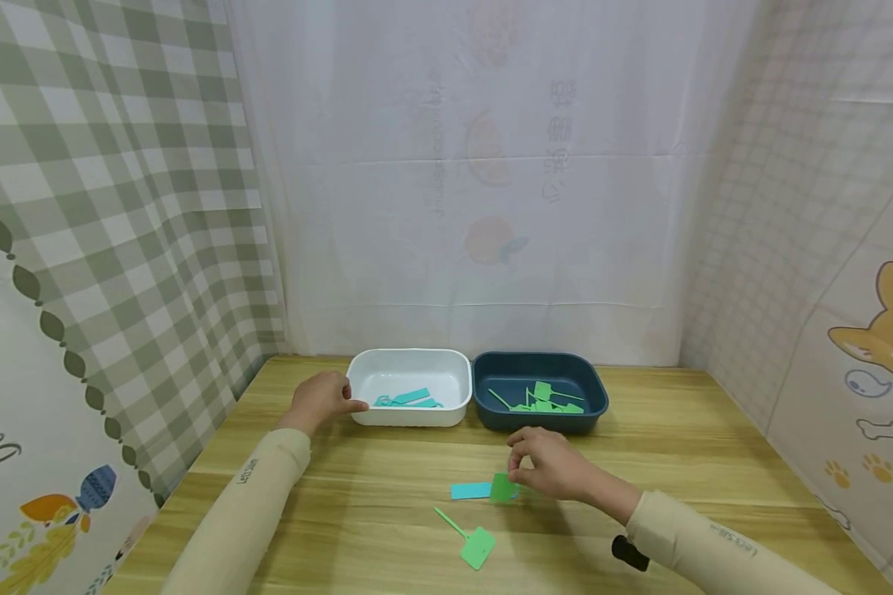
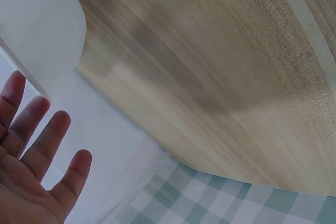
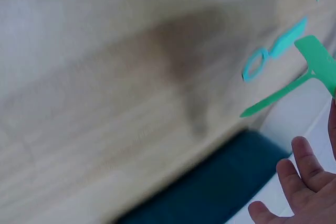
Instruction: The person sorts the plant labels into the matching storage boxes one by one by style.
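My right hand (image 1: pixel 554 464) pinches a green plant label (image 1: pixel 502 488) by its wide head, above the table. In the right wrist view, the pointed stem of this label (image 3: pixel 317 59) shows. Overlapped by it in the head view is a light-blue tag (image 1: pixel 470 491) with a ring end, lying on the wood. Nearer to me lies another green plant label (image 1: pixel 479 547), its stem pointing away to the left. My left hand (image 1: pixel 320 403) is at the left rim of a white bin (image 1: pixel 409 418), its fingers (image 2: pixel 55 129) extended in the left wrist view.
Several blue tags (image 1: pixel 413 397) lie in the white bin. Right beside it stands a dark blue bin (image 1: pixel 539 421) with several green plant labels (image 1: pixel 543 405). Curtains hang behind and on both sides of the wooden table (image 1: pixel 387 496). A black object (image 1: pixel 629 554) shows by my right sleeve.
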`<action>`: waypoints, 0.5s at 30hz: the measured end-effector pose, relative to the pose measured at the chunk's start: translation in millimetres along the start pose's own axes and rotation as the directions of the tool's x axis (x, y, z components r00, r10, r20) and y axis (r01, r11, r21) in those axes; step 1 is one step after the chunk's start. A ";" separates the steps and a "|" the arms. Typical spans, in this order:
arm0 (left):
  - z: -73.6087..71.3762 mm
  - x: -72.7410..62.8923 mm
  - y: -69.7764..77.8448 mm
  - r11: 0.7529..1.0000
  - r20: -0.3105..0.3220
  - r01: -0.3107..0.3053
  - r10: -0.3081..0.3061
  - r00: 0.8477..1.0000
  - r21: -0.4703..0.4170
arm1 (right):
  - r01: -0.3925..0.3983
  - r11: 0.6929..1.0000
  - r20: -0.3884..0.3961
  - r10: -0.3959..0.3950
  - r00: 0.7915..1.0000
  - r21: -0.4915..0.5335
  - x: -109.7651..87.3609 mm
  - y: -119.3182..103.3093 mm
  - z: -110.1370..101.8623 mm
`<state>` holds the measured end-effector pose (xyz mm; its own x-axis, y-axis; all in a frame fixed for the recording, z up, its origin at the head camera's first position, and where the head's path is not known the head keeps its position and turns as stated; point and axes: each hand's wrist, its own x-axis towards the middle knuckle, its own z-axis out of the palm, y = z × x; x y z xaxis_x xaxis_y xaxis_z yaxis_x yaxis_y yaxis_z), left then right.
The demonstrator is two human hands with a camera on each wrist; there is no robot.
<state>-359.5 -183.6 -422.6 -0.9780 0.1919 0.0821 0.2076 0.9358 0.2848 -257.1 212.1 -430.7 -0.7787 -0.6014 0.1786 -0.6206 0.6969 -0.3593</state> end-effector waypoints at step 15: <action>1.3 -1.7 -0.1 1.000 -0.013 -0.004 0.004 1.000 0.000 | -0.258 0.966 -0.306 0.236 0.922 -0.033 26.6 49.9 -53.3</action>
<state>-357.9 -183.6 -424.0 -0.9768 0.1918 0.0953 0.2114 0.9350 0.2849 -313.6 251.7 -395.1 -0.8926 -0.2711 0.3603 -0.4016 0.8411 -0.3623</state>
